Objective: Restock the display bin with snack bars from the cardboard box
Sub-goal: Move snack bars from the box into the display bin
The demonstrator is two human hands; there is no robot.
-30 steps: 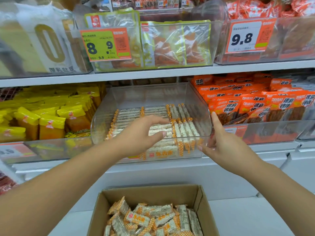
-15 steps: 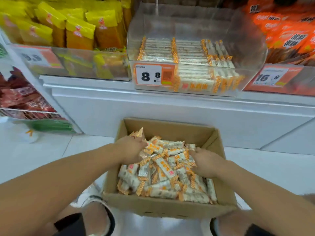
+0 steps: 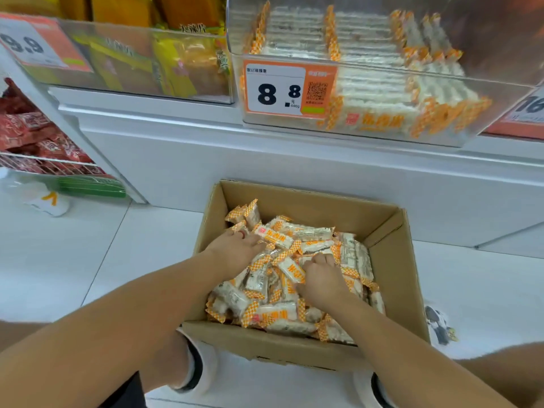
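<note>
White shop floor (image 3: 73,260) is seen, with an open cardboard box (image 3: 394,278) set on it below a white shelf (image 3: 176,148). Loose snack bars (image 3: 312,240) are heaped inside the box. Left hand (image 3: 235,251) is laid on the heap at the box's left side, fingers buried, grip cannot be told. Right hand (image 3: 321,281) is curled, bars grasped near the box's middle. Above the box, a clear display bin (image 3: 485,54) with bars in rows and a price tag (image 3: 288,86) is seen.
</note>
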